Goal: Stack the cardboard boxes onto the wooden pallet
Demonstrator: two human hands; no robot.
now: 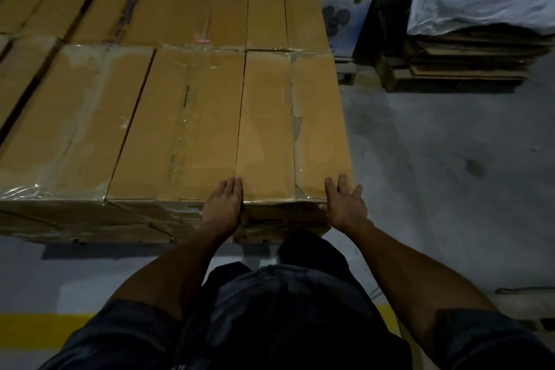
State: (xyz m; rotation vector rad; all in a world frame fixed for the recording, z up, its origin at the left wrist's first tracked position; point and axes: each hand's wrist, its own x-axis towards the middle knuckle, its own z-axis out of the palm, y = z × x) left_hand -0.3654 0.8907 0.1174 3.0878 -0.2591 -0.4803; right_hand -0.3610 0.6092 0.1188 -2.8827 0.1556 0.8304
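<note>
Head view: left hand point(223, 204), right hand point(345, 204) flat on taped cardboard box point(292, 129).

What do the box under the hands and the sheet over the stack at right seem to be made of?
Box: matte brown cardboard with glossy clear tape, seen in glare and a torn patch showing fluting. Sheet: probably thin whitish plastic or woven sacking; it looks crinkled and faintly shiny.

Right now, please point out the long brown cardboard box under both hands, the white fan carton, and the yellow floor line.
Long brown cardboard box point(292, 129), head view, middle of its top.
White fan carton point(345, 9), head view, printed side.
Yellow floor line point(39, 329), head view, painted stripe.
</note>
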